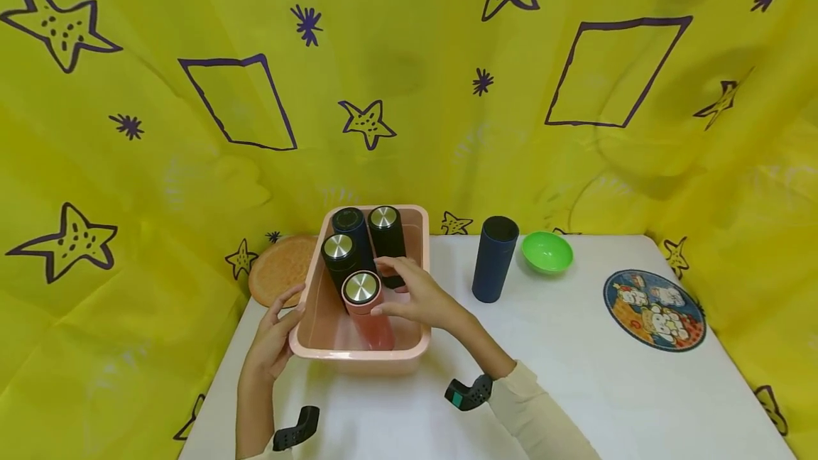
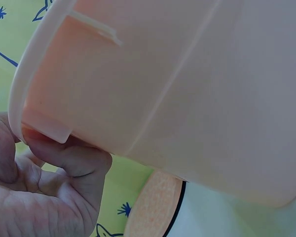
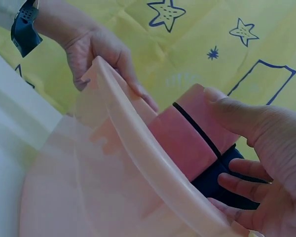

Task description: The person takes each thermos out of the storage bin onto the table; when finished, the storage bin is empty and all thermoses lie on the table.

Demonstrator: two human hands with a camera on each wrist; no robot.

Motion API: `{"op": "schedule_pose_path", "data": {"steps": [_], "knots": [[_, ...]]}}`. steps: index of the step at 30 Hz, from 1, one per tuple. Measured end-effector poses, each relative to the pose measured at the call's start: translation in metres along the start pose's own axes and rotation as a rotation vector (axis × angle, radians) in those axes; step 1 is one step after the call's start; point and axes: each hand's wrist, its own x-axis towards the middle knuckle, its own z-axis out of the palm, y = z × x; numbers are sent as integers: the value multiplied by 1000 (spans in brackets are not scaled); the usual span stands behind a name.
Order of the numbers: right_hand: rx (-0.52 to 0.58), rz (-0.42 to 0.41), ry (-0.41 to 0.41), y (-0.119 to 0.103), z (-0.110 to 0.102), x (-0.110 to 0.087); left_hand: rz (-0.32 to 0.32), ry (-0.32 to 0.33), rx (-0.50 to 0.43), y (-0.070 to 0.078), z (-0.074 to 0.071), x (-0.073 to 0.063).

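Observation:
A pink plastic tub is tilted toward me on the white table. My left hand grips its left rim, thumb below the rim in the left wrist view. Inside lean a pink flask with a silver-topped lid, two black flasks with silver tops, and a dark blue bottle. Over the tub's right side, my right hand has its thumb against the pink flask's upper part. Its fingers are spread apart near the black flasks and do not close round the pink one.
Right of the tub a dark blue bottle stands upright. Beside it is a green bowl. A round mat with cartoon figures lies far right. Behind the tub's left side is a round tan board. A yellow patterned curtain encloses the table.

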Motion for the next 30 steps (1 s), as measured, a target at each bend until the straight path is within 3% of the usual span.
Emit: {"op": "schedule_pose_path", "data": {"steps": [3,9,18,30], "knots": [[0,1,-29,-2,5,3,4,6,-2,-1,-4,-3],[10,11,-45,-4,4,8,17,-21,-6,5,-3,3],[24,58,-67,-2,7,0,-21,-28,-24,-2,1,1],[24,59,-71,-1,9,4,-7,-29,-26,-1,-1,3]]}}
